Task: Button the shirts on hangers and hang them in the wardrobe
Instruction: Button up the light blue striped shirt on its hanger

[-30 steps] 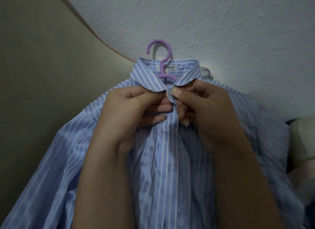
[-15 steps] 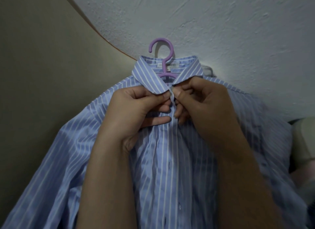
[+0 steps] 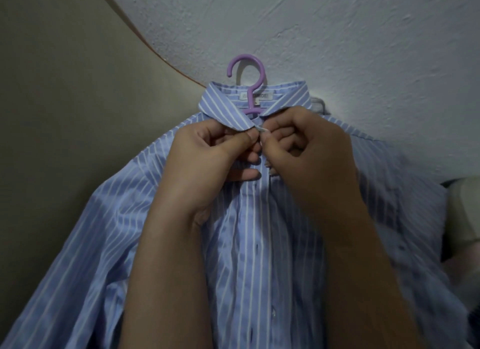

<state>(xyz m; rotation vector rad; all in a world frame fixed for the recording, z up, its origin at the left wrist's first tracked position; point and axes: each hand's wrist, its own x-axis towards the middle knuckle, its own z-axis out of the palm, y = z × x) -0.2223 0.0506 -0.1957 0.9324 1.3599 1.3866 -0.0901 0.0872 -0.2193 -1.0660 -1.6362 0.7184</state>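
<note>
Shirt [image 3: 249, 244], blue with white stripes, hangs below a purple hanger [image 3: 251, 102]. Just under the hanger both hands meet at the top of the placket. The left hand [image 3: 207, 161] pinches the edge beneath the collar [image 3: 223, 109], and the right hand [image 3: 311, 156] pinches the facing edge with curled fingers [image 3: 275, 138]. A rough white wall [image 3: 337, 37] stands behind the hanger.

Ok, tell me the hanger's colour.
Purple; the hanger shows best in the head view, its hook above the collar.

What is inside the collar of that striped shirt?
A purple hanger rises through the collar, in front of a white label. The hanger's arms are hidden under the shirt.
</note>
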